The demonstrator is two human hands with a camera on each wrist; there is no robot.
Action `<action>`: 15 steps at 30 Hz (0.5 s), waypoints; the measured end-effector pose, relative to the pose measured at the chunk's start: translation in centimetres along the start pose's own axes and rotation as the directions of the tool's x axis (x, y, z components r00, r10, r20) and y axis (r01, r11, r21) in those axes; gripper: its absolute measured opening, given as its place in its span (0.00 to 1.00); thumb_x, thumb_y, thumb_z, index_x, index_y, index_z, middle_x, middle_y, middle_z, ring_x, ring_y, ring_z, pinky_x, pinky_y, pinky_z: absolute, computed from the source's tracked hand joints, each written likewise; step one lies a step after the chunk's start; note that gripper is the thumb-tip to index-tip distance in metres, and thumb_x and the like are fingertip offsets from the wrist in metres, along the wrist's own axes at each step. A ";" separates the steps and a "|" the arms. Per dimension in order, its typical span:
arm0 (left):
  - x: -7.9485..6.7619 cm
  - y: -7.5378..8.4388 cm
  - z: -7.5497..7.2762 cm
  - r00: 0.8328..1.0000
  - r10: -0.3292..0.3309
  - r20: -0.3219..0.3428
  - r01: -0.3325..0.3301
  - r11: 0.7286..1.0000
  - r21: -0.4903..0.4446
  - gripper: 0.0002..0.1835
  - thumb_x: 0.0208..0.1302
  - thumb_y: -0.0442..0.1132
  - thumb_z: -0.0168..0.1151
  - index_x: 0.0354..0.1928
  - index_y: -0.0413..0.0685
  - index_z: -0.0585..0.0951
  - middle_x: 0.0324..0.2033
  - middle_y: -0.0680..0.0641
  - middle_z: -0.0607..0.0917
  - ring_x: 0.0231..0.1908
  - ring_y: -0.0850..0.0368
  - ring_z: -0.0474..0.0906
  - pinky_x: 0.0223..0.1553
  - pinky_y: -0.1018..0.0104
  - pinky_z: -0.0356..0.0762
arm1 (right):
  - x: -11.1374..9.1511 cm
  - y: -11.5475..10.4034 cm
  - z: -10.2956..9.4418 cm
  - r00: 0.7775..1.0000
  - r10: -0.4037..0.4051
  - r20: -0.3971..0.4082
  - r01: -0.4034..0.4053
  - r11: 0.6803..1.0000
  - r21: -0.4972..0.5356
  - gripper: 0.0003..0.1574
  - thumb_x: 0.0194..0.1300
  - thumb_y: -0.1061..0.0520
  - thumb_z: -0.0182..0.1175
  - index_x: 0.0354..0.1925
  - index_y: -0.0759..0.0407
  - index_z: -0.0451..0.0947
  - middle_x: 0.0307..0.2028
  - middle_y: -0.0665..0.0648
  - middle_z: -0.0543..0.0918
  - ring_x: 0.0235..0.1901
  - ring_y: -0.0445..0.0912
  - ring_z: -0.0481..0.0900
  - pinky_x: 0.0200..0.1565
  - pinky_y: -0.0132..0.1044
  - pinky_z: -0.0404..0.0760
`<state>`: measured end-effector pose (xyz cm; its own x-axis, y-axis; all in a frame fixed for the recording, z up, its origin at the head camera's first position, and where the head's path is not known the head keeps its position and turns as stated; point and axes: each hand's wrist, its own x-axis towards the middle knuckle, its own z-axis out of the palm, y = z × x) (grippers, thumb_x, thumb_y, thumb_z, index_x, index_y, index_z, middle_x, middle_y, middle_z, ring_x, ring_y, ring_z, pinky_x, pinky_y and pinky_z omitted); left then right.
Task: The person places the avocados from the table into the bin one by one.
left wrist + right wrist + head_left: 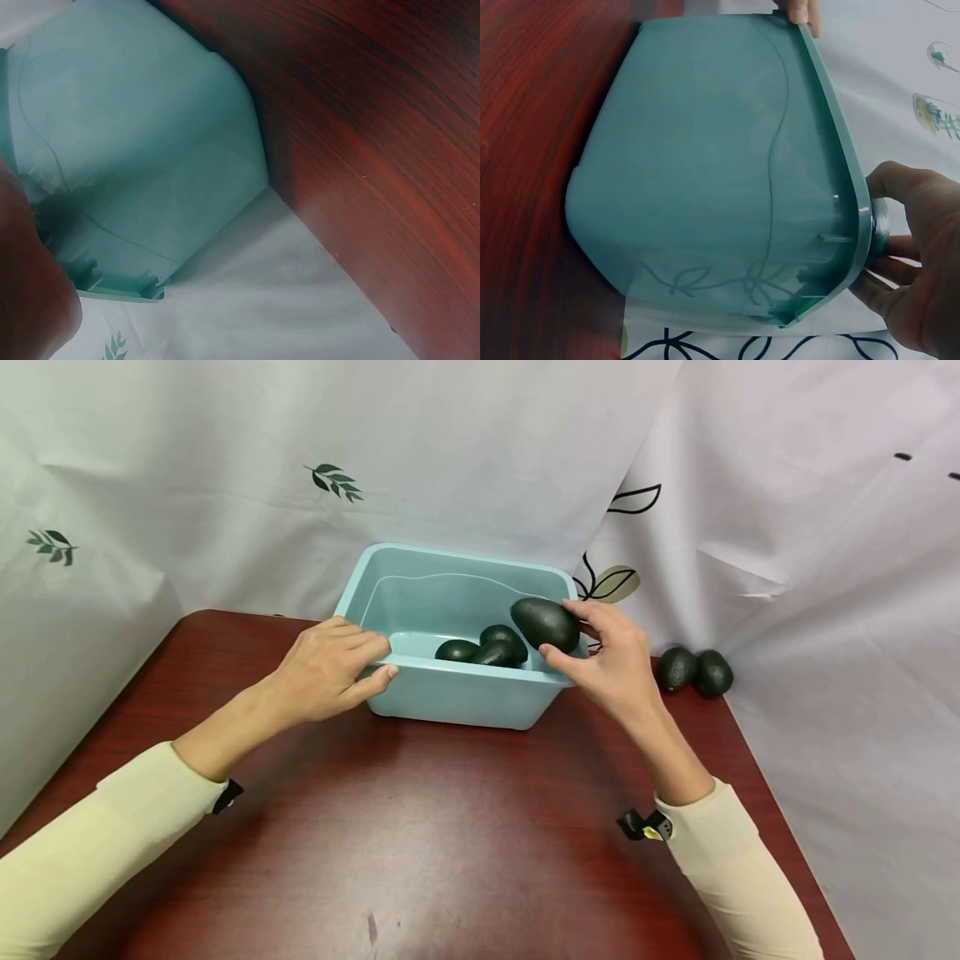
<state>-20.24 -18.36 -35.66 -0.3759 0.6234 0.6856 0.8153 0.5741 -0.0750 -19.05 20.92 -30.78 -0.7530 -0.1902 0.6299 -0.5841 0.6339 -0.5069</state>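
A light blue plastic bin (457,693) stands toward the back of the table, with several dark green avocados (495,652) on its floor. My right hand (611,656) pinches another avocado (546,624) between thumb and fingers over the bin's right end, just above the rim. In the right wrist view the bin's wall (690,150) hides most of that fruit. My left hand (330,668) grips the bin's front left rim, fingers over the edge and thumb outside. Only part of the left hand (34,277) shows in the left wrist view, beside the bin's wall (150,135).
Two more avocados (678,669) lie side by side at the table's right edge, against the curtain. White leaf-printed cloth (480,452) hangs behind the bin and along both sides. The dark red wooden table (435,827) stretches out in front.
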 end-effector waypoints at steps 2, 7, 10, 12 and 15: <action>0.0 0.0 0.0 1.000 -0.001 0.005 0.001 1.000 0.000 0.28 0.91 0.58 0.39 0.30 0.48 0.66 0.22 0.53 0.61 0.23 0.58 0.58 0.38 0.57 0.72 | 0.0 0.0 0.1 1.000 -0.009 0.006 0.009 1.000 -0.019 0.37 0.57 0.60 0.85 0.65 0.66 0.88 0.58 0.64 0.93 0.57 0.57 0.92 0.57 0.54 0.92; 0.1 0.0 -0.1 1.000 -0.007 0.016 0.007 1.000 0.000 0.29 0.91 0.59 0.39 0.31 0.48 0.66 0.22 0.53 0.62 0.23 0.58 0.58 0.38 0.57 0.72 | -0.1 0.1 0.2 1.000 -0.017 0.017 0.017 0.999 -0.040 0.33 0.59 0.59 0.84 0.62 0.65 0.90 0.55 0.64 0.94 0.54 0.58 0.94 0.52 0.52 0.93; 0.1 -0.1 -0.1 1.000 -0.010 0.017 0.010 1.000 -0.003 0.29 0.91 0.59 0.38 0.31 0.48 0.66 0.22 0.53 0.62 0.23 0.58 0.59 0.38 0.57 0.72 | -0.2 0.2 0.2 1.000 -0.008 0.014 0.008 0.999 -0.034 0.30 0.61 0.60 0.83 0.61 0.64 0.91 0.54 0.64 0.94 0.53 0.60 0.95 0.49 0.54 0.95; 0.1 -0.1 0.0 1.000 -0.010 0.017 0.010 1.000 -0.004 0.29 0.91 0.59 0.39 0.31 0.48 0.67 0.22 0.53 0.62 0.23 0.58 0.59 0.39 0.57 0.73 | -0.2 0.2 0.2 1.000 -0.005 0.015 0.005 0.999 -0.040 0.29 0.61 0.59 0.83 0.60 0.63 0.91 0.54 0.63 0.94 0.53 0.60 0.96 0.47 0.55 0.95; 0.1 -0.1 0.1 1.000 -0.010 0.017 0.010 1.000 -0.005 0.29 0.91 0.59 0.39 0.31 0.48 0.67 0.22 0.53 0.62 0.23 0.58 0.60 0.39 0.57 0.73 | -0.2 0.2 0.1 1.000 -0.004 0.015 0.005 0.999 -0.048 0.28 0.62 0.59 0.83 0.60 0.62 0.91 0.53 0.63 0.95 0.52 0.59 0.95 0.47 0.50 0.94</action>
<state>-20.38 -18.31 -35.61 -0.3914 0.6271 0.6735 0.8139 0.5774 -0.0647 -19.03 21.06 -31.10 -0.7552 -0.2040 0.6229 -0.5724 0.6682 -0.4752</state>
